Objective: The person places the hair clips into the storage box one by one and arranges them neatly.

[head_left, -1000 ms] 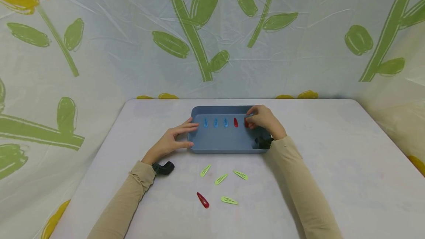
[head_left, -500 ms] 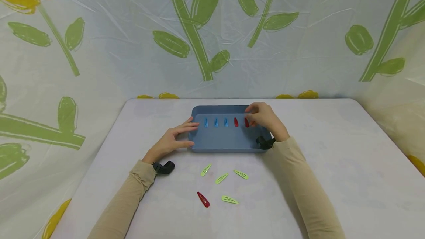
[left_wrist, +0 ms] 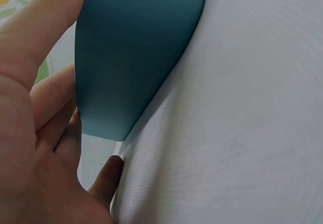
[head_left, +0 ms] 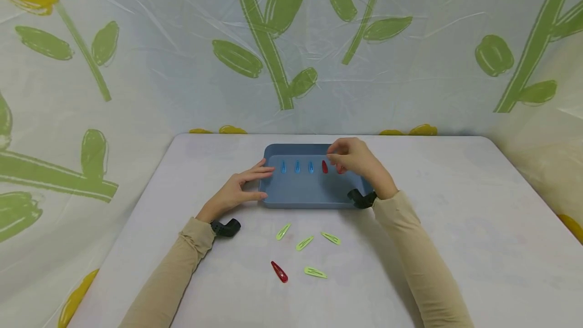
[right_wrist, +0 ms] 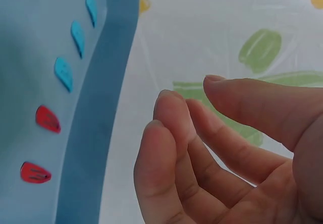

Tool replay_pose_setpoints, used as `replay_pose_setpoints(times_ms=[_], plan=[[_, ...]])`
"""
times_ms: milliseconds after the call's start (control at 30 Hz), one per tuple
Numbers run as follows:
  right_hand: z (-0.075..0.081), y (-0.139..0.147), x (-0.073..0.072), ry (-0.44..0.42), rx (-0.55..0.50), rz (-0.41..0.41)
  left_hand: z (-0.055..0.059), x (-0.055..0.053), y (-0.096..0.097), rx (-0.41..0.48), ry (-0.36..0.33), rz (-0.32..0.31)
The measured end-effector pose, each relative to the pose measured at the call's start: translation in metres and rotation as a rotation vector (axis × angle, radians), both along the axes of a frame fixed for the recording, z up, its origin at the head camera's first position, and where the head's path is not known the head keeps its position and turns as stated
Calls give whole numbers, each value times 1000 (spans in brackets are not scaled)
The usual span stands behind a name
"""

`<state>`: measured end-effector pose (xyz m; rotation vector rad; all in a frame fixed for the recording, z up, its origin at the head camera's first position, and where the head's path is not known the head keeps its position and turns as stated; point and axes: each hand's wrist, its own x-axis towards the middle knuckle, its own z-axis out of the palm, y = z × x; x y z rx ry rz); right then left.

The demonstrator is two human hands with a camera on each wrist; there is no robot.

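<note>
A blue-grey tray (head_left: pixel 296 192) holds a row of snap hair clips near its far side. From the left come three blue hair clips (head_left: pixel 297 167), then two red hair clips (right_wrist: pixel 47 118). My right hand (head_left: pixel 357 161) hovers over the row's right end, fingers loosely bent, thumb apart from the fingertips and nothing between them. It partly covers the rightmost red clip (head_left: pixel 340 169) in the head view. At the tray's left end, my left hand (head_left: pixel 233 192) rests with extended fingers over the rim and the thumb by the front corner.
On the white table (head_left: pixel 455 227) in front of the tray lie several green hair clips (head_left: pixel 304 243) and one red hair clip (head_left: pixel 280 272). A flower-patterned sheet (head_left: pixel 182 65) hangs behind the table. Each wrist wears a black camera mount (head_left: pixel 225 228).
My right hand has let go of the rightmost red clip, which stays in the row, and has risen and shifted slightly left. The left hand keeps its place on the tray.
</note>
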<state>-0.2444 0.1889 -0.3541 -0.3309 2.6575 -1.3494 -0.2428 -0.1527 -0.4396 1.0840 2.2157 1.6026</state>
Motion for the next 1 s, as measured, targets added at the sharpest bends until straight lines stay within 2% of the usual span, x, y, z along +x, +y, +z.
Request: replay_pose_setpoints(times_ms=[200,667,1000], plan=[[9,-11,10,57,21,52,0,0,0,6,-7,-2],[23,-37,31,86,34,144,0,0,0,11,-8,-11],[19,-59,43,81,96,222,1,1,0,17,-14,-12]])
